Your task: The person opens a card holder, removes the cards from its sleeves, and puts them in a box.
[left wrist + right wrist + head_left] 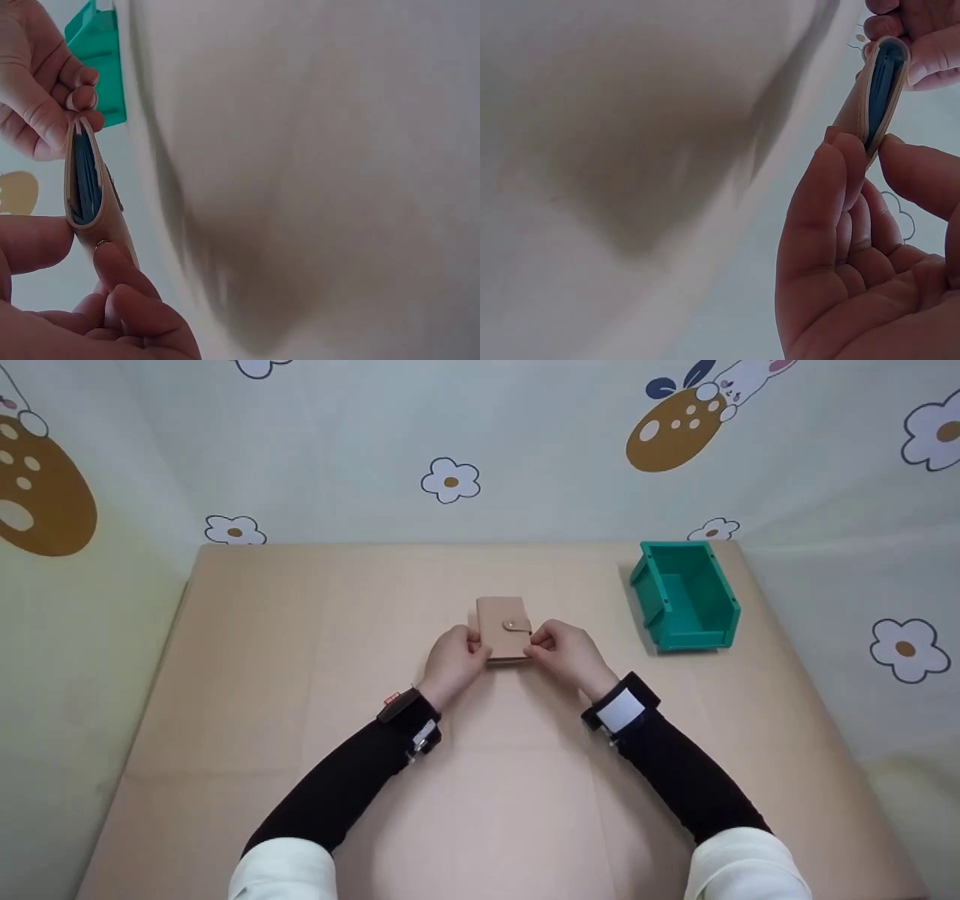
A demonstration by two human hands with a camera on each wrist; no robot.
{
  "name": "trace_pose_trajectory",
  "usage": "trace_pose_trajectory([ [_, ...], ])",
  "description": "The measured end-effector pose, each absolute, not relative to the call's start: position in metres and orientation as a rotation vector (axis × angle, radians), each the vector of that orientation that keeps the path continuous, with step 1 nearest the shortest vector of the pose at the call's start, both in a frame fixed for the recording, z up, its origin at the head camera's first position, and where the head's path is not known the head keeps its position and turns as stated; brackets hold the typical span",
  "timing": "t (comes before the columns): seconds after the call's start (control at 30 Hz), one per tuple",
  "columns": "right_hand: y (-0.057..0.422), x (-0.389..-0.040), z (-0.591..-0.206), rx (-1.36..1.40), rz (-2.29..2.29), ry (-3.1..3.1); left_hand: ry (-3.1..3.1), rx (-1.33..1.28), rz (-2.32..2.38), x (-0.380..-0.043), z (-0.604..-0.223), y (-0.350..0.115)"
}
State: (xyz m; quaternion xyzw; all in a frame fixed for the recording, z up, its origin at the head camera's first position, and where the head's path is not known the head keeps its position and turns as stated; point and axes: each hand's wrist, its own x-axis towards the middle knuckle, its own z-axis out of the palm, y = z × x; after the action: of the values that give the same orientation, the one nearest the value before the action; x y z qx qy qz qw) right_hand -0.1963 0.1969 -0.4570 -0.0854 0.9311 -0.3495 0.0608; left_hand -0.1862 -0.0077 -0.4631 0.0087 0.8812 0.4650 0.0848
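Observation:
A small tan card holder (499, 615) with a snap strap on its right side is held up between both hands, above the table. My left hand (454, 658) pinches its lower left edge, at the folded spine. My right hand (568, 652) pinches the opposite edge, just below the strap. In the left wrist view the card holder (96, 187) is seen end-on, its covers folded together over dark blue inner sleeves. The right wrist view shows the same blue layers inside the card holder (883, 94), with thumb and fingertips on either side of its edge.
A green plastic bin (690, 596) with a low front stands at the back right of the table (247, 675). Behind and beside the table hang pale curtains (337, 457) printed with flowers and rabbits. The hands' shadows fall on the tabletop.

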Motion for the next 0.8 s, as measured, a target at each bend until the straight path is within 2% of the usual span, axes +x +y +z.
trace_pose_trajectory([
  [0.8, 0.195, -0.197, -0.469, -0.248, -0.92, 2.789, 2.703, 0.053, 1.104, -0.185, -0.473, -0.001],
])
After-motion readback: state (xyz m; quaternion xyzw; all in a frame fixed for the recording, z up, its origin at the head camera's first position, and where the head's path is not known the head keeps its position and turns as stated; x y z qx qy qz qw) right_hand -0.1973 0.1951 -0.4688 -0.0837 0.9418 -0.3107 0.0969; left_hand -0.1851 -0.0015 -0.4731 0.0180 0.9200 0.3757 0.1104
